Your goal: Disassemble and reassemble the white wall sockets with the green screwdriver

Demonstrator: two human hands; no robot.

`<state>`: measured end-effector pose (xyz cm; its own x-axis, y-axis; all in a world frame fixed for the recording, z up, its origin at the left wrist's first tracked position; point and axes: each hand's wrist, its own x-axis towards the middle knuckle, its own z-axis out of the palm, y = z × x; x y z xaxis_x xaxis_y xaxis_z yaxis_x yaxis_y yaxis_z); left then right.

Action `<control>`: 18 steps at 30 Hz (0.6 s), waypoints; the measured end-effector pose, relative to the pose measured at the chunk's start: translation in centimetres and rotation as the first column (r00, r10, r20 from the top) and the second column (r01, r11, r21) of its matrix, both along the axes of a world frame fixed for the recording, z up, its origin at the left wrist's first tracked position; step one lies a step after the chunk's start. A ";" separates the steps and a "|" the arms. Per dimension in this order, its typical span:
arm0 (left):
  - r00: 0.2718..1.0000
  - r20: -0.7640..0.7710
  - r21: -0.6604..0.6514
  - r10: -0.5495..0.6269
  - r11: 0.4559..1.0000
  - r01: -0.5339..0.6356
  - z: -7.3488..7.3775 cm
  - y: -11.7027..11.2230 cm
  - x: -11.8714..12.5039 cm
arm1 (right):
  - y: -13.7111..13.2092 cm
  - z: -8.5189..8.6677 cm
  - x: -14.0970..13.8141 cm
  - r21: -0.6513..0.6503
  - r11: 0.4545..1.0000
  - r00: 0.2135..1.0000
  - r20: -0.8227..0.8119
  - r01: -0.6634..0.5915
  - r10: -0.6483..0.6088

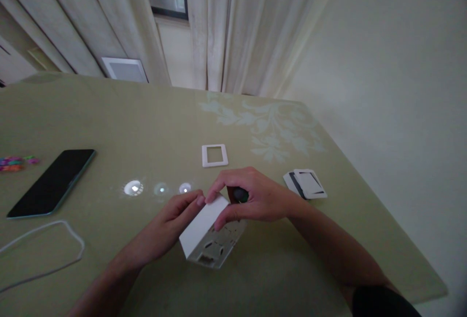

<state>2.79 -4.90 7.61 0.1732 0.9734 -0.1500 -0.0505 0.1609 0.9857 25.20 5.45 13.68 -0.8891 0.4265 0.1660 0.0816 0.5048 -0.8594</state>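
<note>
Between my hands a white plastic housing (204, 227) is held tilted above the table. One face is smooth and white; its lower side shows slots and holes. My left hand (177, 217) grips its far left edge, with the thumb along the top and the other fingers partly hidden. My right hand (251, 195) pinches its upper right end between thumb and fingers. Inside that palm sits a dark rounded handle end (241, 194); the rest of this tool is hidden. Just beyond the hands, a white square frame (214, 155) lies flat on the table.
A small stack of white frames or panels (306, 184) lies by my right forearm. Leftward are a black-screened tablet or phone (53, 183), a white cable (82, 246) and small colourful pieces (12, 163). The table (146, 117) meets curtains (251, 30) behind and a wall at right.
</note>
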 end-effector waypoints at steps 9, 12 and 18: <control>0.986 0.138 0.002 -0.094 0.996 0.095 -0.4 -0.3 -1.5 | 0.1 -0.4 0.2 0.021 1.000 0.996 -0.084 0.022 -0.021; 0.973 0.220 -0.032 -0.067 0.997 0.076 -0.6 -0.1 -1.4 | 0.1 -0.4 0.1 0.018 0.999 0.996 -0.079 0.036 -0.035; 0.982 0.183 -0.050 -0.052 0.997 0.062 -0.9 0.1 -1.4 | 0.2 -0.7 0.1 0.041 0.999 0.994 -0.104 0.025 -0.021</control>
<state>1.43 -4.80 6.71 0.2576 0.9522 -0.1644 -0.2172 0.2228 0.9504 25.32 5.67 13.01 -0.8563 0.4373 0.2748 0.0053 0.5395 -0.8419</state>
